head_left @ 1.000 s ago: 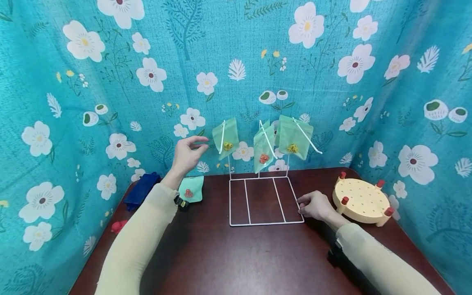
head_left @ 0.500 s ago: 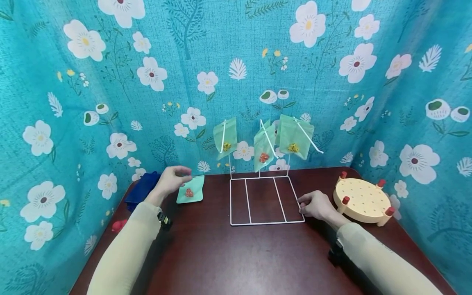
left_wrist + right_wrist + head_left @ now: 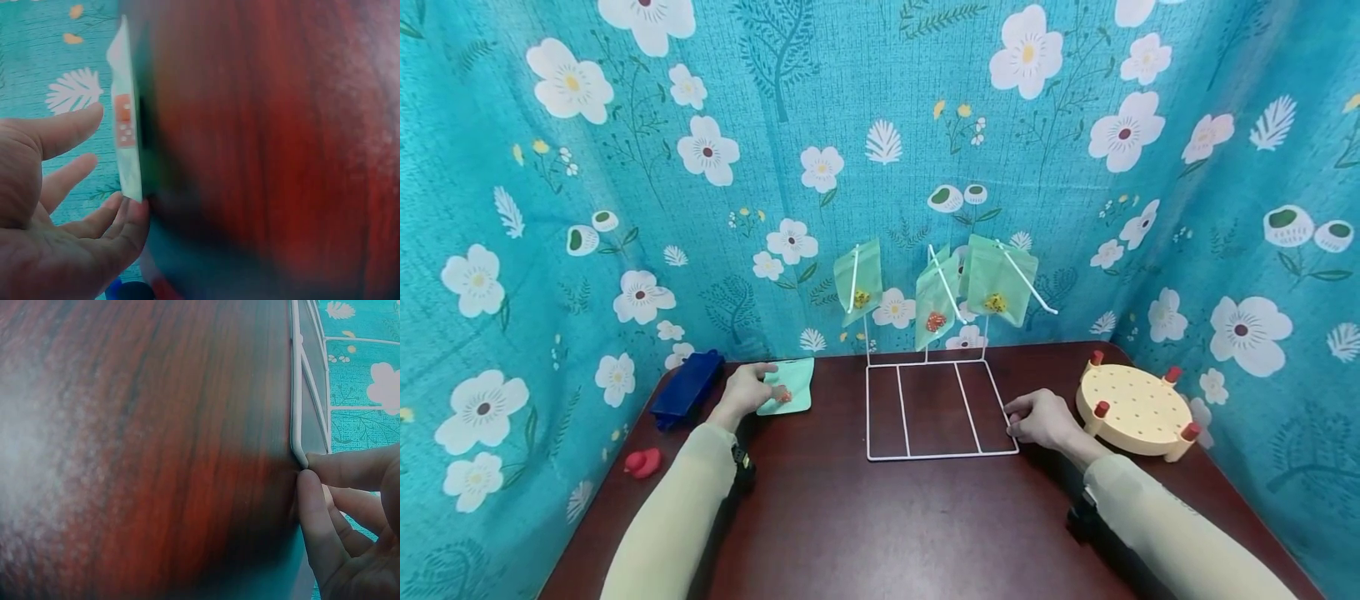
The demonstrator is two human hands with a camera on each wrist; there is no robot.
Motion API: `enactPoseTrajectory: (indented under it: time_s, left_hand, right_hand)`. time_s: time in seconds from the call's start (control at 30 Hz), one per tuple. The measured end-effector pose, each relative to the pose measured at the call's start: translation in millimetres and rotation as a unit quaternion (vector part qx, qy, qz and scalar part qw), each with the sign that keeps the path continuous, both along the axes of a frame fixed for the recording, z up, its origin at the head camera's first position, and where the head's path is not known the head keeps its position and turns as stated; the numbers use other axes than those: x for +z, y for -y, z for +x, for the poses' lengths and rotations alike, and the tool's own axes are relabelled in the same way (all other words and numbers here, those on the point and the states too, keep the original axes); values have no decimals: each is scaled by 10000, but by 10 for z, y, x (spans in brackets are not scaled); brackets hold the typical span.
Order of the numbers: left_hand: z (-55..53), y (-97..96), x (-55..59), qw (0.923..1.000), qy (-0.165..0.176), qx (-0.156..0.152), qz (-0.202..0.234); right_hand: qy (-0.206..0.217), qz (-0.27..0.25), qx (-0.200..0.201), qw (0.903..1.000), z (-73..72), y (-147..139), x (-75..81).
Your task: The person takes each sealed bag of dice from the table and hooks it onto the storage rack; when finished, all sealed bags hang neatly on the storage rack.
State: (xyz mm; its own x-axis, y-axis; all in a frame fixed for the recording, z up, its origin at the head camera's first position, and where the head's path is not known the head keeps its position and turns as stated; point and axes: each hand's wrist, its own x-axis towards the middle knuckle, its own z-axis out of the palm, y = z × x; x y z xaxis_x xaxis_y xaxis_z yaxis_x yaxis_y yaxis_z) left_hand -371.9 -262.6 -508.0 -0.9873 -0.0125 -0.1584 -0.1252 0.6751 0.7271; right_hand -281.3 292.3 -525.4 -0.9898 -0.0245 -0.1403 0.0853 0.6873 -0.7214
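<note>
A small green pouch (image 3: 797, 384) with an orange-red patterned piece showing in it lies flat on the table, back left. My left hand (image 3: 747, 390) is over its left edge. In the left wrist view, thumb and forefinger stand apart above the pouch (image 3: 128, 165), while the lower fingers (image 3: 134, 219) reach its near edge. My right hand (image 3: 1041, 417) pinches the front right corner of a white wire rack (image 3: 943, 455) between thumb and finger; the right wrist view shows this rack corner (image 3: 297, 425) up close. Similar green pouches (image 3: 936, 292) hang on the rack's three hooks.
A blue container (image 3: 687, 387) and a red rubber duck (image 3: 642, 462) sit at the table's left side. On the right is a round cream pegboard stand (image 3: 1135, 407) with red-tipped legs pointing up. A blue floral curtain (image 3: 880, 200) encloses the table's back and sides.
My left hand has come down and leftward from near the left hook to the pouch on the table. The right hand has stayed on the rack corner.
</note>
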Motion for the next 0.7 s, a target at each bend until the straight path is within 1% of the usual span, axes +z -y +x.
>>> enactPoseTrajectory:
  time_s: [0.13, 0.23, 0.4, 0.47, 0.7]
  left_hand:
    - [-24, -19, -62, 9998, 47, 132, -108]
    - [-27, -38, -73, 9995, 78, 250, -202]
    - [-9, -52, -73, 9987, -72, 347, -355]
    - [-1, -44, -73, 9987, -66, 384, -313]
    - [25, 42, -80, 9986, 94, 517, 84]
  right_hand:
    - [-46, -19, -4, 10000, 1, 1, -10]
    - [-75, -29, -1, 10000, 6, 3, -12]
    - [-83, -2, -4, 10000, 9, 3, -16]
    - [-90, 31, 5, 10000, 3, 2, -17]
    - [-61, 24, 14, 10000, -16, -8, -18]
